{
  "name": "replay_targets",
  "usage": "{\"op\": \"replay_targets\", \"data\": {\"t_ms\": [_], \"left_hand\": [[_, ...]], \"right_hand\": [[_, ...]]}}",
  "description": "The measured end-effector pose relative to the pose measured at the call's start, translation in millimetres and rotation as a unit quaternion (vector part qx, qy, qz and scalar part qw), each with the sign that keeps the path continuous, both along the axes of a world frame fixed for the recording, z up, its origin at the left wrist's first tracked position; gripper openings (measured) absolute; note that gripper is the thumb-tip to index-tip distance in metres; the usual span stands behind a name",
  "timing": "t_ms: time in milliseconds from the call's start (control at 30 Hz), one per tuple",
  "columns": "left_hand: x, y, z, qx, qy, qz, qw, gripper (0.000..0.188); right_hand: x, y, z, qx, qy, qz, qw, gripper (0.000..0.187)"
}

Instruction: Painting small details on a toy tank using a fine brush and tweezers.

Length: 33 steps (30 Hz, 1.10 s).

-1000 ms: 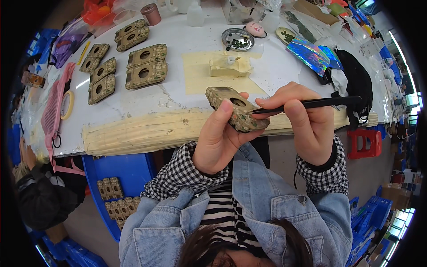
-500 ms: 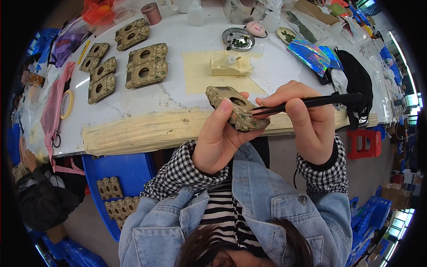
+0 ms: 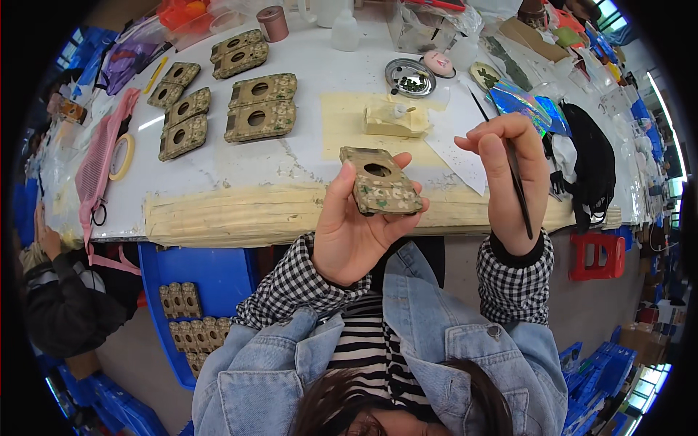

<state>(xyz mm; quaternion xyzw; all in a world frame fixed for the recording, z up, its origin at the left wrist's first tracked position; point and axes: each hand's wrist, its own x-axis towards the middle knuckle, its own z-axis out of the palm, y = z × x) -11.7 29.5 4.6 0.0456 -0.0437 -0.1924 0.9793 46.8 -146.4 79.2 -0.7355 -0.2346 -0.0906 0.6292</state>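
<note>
Nearest the camera, a denim jacket with checked cuffs and a striped top is seen from above. The left hand [image 3: 356,232] is raised over the table's near edge and is closed around a small olive-brown block [image 3: 380,182] with a round hole and pale floral marks, thumb on one side and fingers on the other, the block tilted face-up. Just to its right, apart from the block, the right hand [image 3: 509,174] is closed around a thin dark brush [image 3: 515,171], which is held nearly upright, its fine tip pointing away toward the table. Below the hands, a strip of tan masking tape [image 3: 291,211] is laid along the edge of the white table [image 3: 218,163]. Farther back, a cream-coloured piece [image 3: 396,120] is set on a pale yellow sheet [image 3: 349,120], and more holed blocks [image 3: 262,105] are laid out in rows to the left. Beyond these, a round metal dish [image 3: 411,76] is placed near bottles and clutter. A blue crate [image 3: 218,272] holding further blocks is kept under the table at the left.
</note>
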Motion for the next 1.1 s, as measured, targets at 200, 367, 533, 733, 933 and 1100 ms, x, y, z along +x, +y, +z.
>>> {"op": "replay_targets", "data": {"t_ms": [200,367,533,733,933,1100], "left_hand": [[-1,13,3,-0.054,-0.02,0.018,0.998,0.063],[0,20,-6,-0.102,-0.053,0.027,0.993,0.078],[-1,21,-2,-0.1,-0.005,0.032,0.994,0.064],[0,21,-3,-0.095,0.005,0.034,0.995,0.063],[0,20,-3,-0.096,0.008,0.034,0.995,0.063],[0,20,-8,-0.101,-0.017,0.036,0.994,0.072]], "right_hand": [[34,14,-23,-0.165,-0.191,-0.068,0.965,0.008],[45,27,-31,-0.251,-0.273,-0.131,0.919,0.013],[54,31,-39,-0.236,-0.264,-0.12,0.927,0.013],[55,33,-40,-0.227,-0.247,-0.11,0.935,0.01],[56,33,-42,-0.219,-0.237,-0.108,0.94,0.009],[56,33,-42,-0.211,-0.245,-0.114,0.939,0.009]]}}
